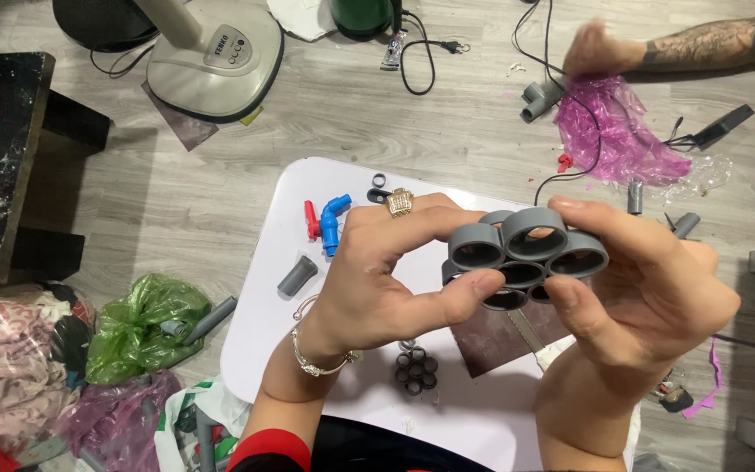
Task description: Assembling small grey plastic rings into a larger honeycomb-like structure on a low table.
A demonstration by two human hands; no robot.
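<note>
pipe rings (526,258) — matt grey plastic | table (259,323) — smooth white | floor (447,131) — wood-grain

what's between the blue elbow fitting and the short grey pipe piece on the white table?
Head view: only bare white table between the blue plastic elbow fitting and the short grey pipe piece.

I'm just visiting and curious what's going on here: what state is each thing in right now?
left hand: gripping the ring cluster.
right hand: gripping the cluster's other side.
grey ring cluster: held up above the table.
small ring cluster: lying on the white table.
blue elbow fitting: lying on the table.
green bag: crumpled on the floor.
pink bag: crumpled, another person's hand near it.
</note>
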